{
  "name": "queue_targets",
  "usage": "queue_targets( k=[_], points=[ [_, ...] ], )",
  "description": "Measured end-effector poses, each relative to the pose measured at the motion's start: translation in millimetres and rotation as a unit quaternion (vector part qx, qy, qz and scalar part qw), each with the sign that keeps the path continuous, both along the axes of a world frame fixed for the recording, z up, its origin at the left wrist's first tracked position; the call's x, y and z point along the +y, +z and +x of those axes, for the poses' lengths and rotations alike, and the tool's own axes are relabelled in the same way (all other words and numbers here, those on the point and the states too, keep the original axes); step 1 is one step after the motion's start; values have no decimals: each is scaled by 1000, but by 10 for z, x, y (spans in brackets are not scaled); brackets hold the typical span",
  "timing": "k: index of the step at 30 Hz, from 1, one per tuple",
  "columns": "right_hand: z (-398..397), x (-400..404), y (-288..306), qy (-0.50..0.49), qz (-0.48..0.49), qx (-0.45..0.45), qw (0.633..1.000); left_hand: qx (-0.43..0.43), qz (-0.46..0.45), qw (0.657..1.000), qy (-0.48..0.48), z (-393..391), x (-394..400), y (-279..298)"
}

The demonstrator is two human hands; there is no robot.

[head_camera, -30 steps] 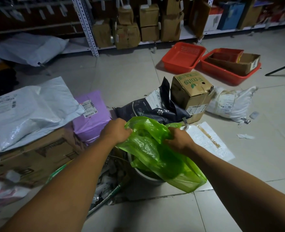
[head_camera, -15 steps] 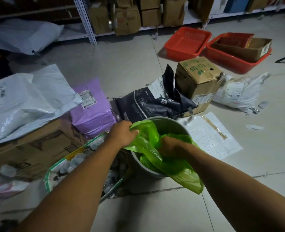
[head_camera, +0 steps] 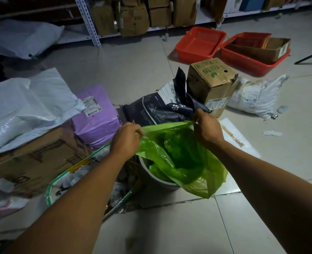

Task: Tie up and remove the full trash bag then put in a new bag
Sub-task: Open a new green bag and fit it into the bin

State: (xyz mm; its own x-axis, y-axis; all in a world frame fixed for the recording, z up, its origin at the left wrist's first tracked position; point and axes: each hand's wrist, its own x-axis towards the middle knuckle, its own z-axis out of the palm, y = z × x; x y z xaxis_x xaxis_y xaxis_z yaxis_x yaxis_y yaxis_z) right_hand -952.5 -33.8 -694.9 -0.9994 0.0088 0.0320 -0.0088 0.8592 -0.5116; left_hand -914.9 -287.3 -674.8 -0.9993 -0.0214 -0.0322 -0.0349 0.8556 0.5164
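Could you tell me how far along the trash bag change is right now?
Done, apparently: a filled bag lies beside the bin, though its knot can't be seen. In hand: the left hand and right hand stretch the green bag open above the bin. Left: folding its rim over the bin's edge.

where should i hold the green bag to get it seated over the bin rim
Hold the green bag by its open top edge, from above, one hand on each side, as the left hand and right hand are pinching it now. The film is thin and slack, with its body drooping into the bin and over the near side, so only the taut edge gives control.
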Motion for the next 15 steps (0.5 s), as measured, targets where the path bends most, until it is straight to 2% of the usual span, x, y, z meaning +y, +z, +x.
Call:
queue_targets(
  k=[7,15],
  points=[
    [142,61,-17,-2,-51,-35,998,-83,34,996,23,52,-95,-83],
    [159,42,26,83,-50,-48,994,-139,122,980,67,-28,-70,-33]
  ],
)
